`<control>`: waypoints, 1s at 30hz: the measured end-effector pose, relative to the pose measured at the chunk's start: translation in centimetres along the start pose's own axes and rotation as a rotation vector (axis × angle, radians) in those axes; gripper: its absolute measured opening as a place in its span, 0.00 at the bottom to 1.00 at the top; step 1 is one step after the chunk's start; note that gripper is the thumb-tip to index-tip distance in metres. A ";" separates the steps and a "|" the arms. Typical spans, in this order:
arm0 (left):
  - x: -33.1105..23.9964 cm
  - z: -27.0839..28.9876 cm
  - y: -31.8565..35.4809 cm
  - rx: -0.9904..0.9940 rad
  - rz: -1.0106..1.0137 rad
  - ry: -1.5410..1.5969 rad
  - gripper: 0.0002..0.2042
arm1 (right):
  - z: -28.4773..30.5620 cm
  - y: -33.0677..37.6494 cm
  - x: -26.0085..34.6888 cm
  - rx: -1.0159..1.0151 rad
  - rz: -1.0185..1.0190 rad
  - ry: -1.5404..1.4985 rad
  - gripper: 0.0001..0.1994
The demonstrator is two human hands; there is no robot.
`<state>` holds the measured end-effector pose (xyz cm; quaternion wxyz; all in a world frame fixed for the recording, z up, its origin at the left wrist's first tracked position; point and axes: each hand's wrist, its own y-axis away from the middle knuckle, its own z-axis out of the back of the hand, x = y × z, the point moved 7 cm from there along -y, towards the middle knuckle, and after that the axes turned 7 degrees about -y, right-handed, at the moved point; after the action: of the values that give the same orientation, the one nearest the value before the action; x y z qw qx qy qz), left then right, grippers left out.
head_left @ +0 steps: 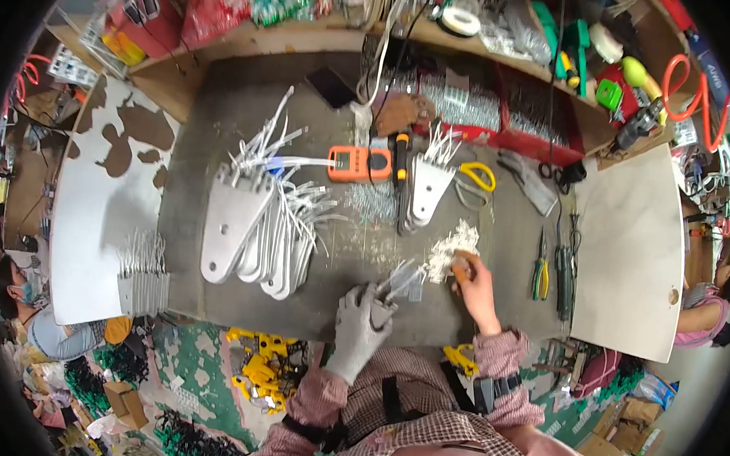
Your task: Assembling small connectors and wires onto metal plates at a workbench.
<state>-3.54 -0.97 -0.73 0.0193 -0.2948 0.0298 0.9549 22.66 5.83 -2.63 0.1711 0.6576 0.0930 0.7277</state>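
My left hand (pixel 362 320), in a grey glove, is closed around a small bundle of thin pale wires (pixel 399 278); a translucent piece seems to be among them, its exact kind unclear. My bare right hand (pixel 475 290) has its fingers bent together at the right edge of a pile of small white pieces (pixel 444 254). What lies between those fingertips is too small to make out. Left of my hands lies a stack of grey-white tapered plates (pixel 231 229) with white wires. A smaller stack of white tapered plates (pixel 430 188) with wires stands beyond the pile.
An orange multimeter (pixel 358 163) and a screwdriver (pixel 401 157) lie mid-table. Yellow-handled scissors (pixel 476 180) are beyond the pile, pliers (pixel 540 274) at the right. Red bins (pixel 543 130) of metal parts stand at the back. A shelf (pixel 267 41) runs along the rear.
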 end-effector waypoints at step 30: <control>6.2 -4.8 -11.6 -0.098 -0.064 -0.112 0.23 | -17.1 -4.0 0.2 0.202 0.363 0.356 0.31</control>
<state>-5.32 10.35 -8.73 0.0368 -0.2421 -0.0275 0.9692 6.22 11.09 -5.92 -0.0477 0.5389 0.0744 0.8377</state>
